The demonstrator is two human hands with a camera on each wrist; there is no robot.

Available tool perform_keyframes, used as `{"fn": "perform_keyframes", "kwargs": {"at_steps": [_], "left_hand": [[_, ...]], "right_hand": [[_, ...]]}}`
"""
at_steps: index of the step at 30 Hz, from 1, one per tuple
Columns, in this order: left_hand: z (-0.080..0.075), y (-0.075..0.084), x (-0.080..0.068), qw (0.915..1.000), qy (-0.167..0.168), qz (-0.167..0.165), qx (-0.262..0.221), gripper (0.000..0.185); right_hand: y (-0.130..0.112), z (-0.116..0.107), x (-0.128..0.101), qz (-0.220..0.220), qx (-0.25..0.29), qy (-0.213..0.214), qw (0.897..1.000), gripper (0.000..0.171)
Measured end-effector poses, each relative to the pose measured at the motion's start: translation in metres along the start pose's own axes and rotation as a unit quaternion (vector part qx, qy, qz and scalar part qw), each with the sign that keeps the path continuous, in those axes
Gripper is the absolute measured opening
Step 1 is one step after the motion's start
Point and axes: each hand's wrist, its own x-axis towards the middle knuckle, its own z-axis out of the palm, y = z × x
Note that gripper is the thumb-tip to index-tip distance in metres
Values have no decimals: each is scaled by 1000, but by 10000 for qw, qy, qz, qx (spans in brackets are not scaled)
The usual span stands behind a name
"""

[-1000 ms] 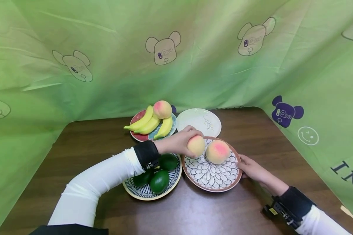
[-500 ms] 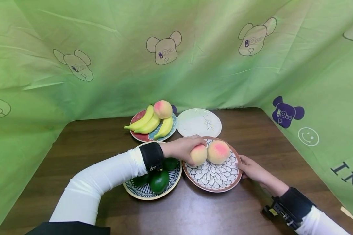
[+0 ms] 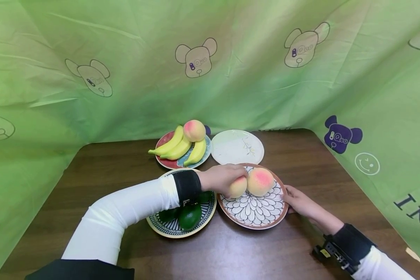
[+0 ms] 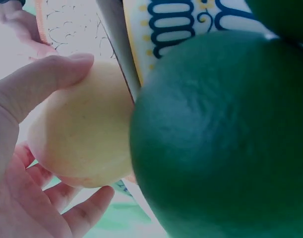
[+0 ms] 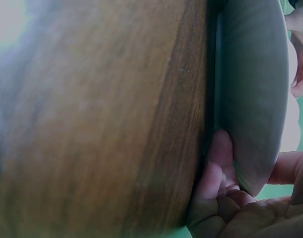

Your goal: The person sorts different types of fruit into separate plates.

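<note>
Head view: left hand (image 3: 221, 179) fingers wrap a light, smooth peach (image 3: 238, 187) around its middle; right hand (image 3: 298, 201) pinches the fragile plate (image 3: 252, 212) rim.

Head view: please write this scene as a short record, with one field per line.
left hand: grips a peach over the flower-pattern plate
right hand: holds that plate's right rim
second peach: lies on the same plate, beside the held one
striped plate: holds green avocados
red plate: bananas, a third peach
white plate: behind
</note>
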Motion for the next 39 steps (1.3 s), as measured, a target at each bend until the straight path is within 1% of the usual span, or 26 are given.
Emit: {"fn": "perform_keyframes", "kwargs": {"at_steps": [3,7,11,14,18,21,23,26,28,30,32,35,37,39], "left_hand": [[1,0,0,10000,35,16,83,72],[2,0,-2,9999,66,81,61,71],[3,1,-2,10000,-61,24,29,72],[4,1,-3,9997,-207,-114,20,76],[0,-3,-5,9991,-332,-172,-181,86],[-10,-9,-8,9980,-269,-66,-561,93],[-20,-15,-12,9967,-105,-30,-802,97],[-38,-24,-17,9939,276,-130,-1055,99],[-50,-32,-22,9908,628,-358,-1146,101],[-61,-41,-26,9855,1039,-542,-1229,101],[-72,-51,-30,9764,1487,-731,-1384,101],[-86,-68,-34,9593,2101,-1052,-1565,100],[-93,-80,-37,9455,2416,-1324,-1734,100],[-96,-91,-39,9328,2657,-1573,-1857,100]], "right_hand": [[-1,0,0,20,-12,8,10000,58],[-1,0,0,17,-42,34,10000,58],[0,0,0,50,-92,43,9999,58],[1,1,0,57,-81,31,9999,58],[1,1,-1,22,-29,4,10000,58],[0,0,-2,20,-14,-4,10000,58],[-1,-1,-2,14,-22,-12,10000,58],[-1,-2,-2,5,-33,-24,10000,58],[-2,-3,-2,10,-62,-26,10000,58],[-2,-3,-2,36,-76,-27,10000,58],[-3,-2,-2,57,-74,-27,10000,59],[-4,-2,-3,68,-63,-26,10000,59],[-6,-1,-4,74,-60,-23,10000,59],[-8,-1,-5,117,-69,-11,9999,59]]}}
